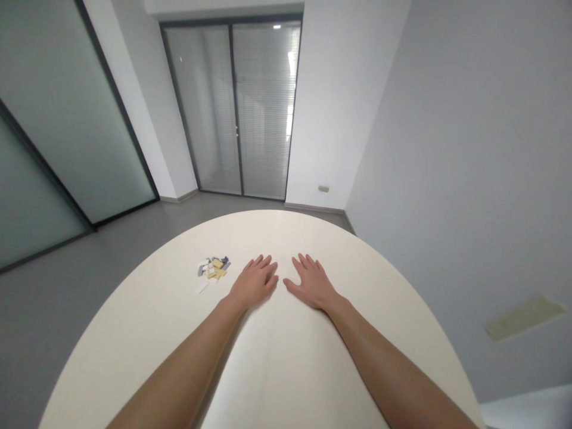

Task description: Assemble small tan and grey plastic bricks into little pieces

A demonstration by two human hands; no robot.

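One left hand and one right hand lie palm down on the bench, fingers loosely spread and apart on each, the thumbs pointing toward each other across a narrow gap. Forearms run back to the lower border of the view, diverging. Pile of small pieces sits on the bench just left of the left hand, not touching it; one white piece lies at the pile's near side. Clearance: a wide strip of bench from the pile to the left rim, a moderate one from fingertips to the far rim, a wide one from the right hand to the right rim. Pieces: flat-looking, small, angular, in white, tan, grey and dark tones, partly overlapping; exact shapes too small to resolve. Bench: smooth, cream-white top, rim curved, a soft sheen between the forearms. Beyond the rim, grey floor, smooth. Left, frosted panels in dark frames; ahead, a glazed door in a dark frame, fine horizontal slats visible at its right half. Right, plain pale wall, matte, bearing a beige strip low down, close outside the bench's right rim.
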